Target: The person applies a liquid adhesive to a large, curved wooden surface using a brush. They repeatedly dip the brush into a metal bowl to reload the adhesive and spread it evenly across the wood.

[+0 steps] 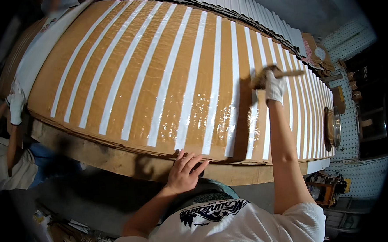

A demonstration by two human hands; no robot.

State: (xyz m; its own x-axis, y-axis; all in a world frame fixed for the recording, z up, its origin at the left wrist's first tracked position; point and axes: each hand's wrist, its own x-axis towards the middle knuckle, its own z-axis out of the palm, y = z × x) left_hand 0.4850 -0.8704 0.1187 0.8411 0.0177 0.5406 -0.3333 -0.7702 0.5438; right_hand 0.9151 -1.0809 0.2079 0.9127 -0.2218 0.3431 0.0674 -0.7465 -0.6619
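Observation:
My right hand [274, 88], in a white glove, grips a wide brush [258, 80] with a pale wooden handle, blurred by motion. The brush is over the middle right of a long spread of brown cardboard sheets [154, 31], overlapped so that white bands show between brown ones. A wet-looking gloss covers much of the brown surface. Bare and with its fingers apart, my left hand [185, 170] rests at the near edge of the sheets. Whether its fingertips press on them I cannot tell.
A wooden table [94, 150] carries the sheets. At its right end stands a round metal basin [333, 129]. White sheets [241, 9] are stacked along the far side. On the left, a co-worker's gloved hand [16, 104] touches a large white sheet [45, 50].

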